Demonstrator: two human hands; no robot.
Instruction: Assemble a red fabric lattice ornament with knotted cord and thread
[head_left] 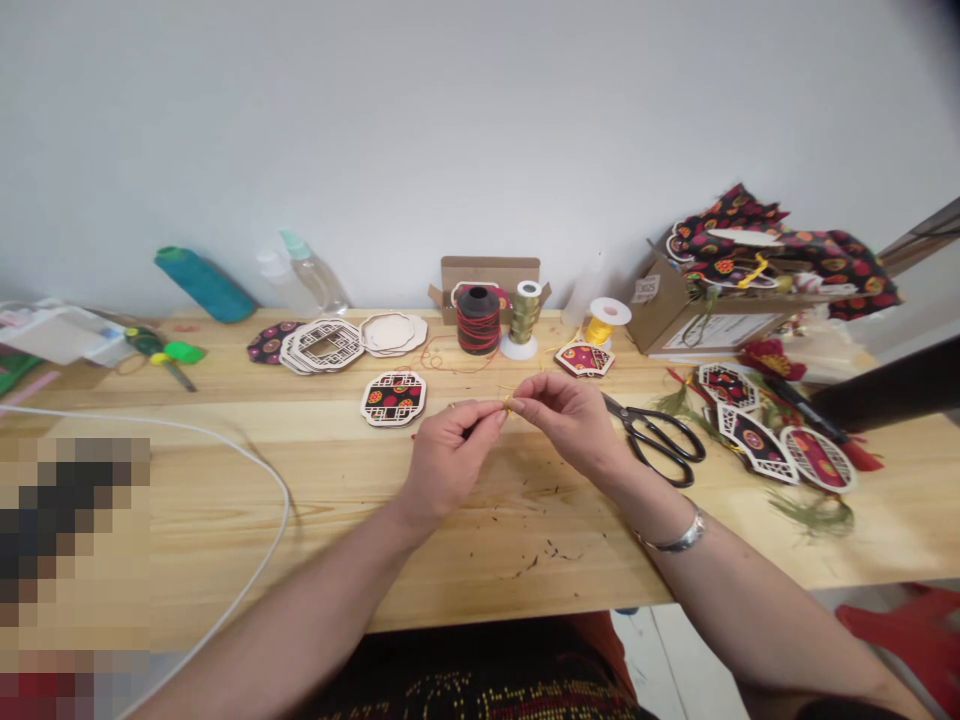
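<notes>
So I've got a bit of thin yellow cord [509,403] up in my fingertips, just to the right of the red-thread spool [478,332] and closer to me. Left hand [448,452] has it pinched, fingers curled in. Right hand [566,422], the one with the silver bracelet [684,533], is pinching it too, so both sets of fingertips pretty much meet there. Can't make out exactly how the cord loops, it's tiny.

Right beside the spool there's a gold-thread spool [524,320], and further right a reel of yellow thread [602,322] with a fan-shaped fabric ornament [583,358] in front. My black-handled scissors [671,455] lie right of the spool and nearer me. Left of it and nearer me is a lattice-framed fabric piece [392,399]; further left, a bunch of wooden lattice frames [324,347]. Way off left of the spool, a teal thread cone [206,285] leans on the wall.
</notes>
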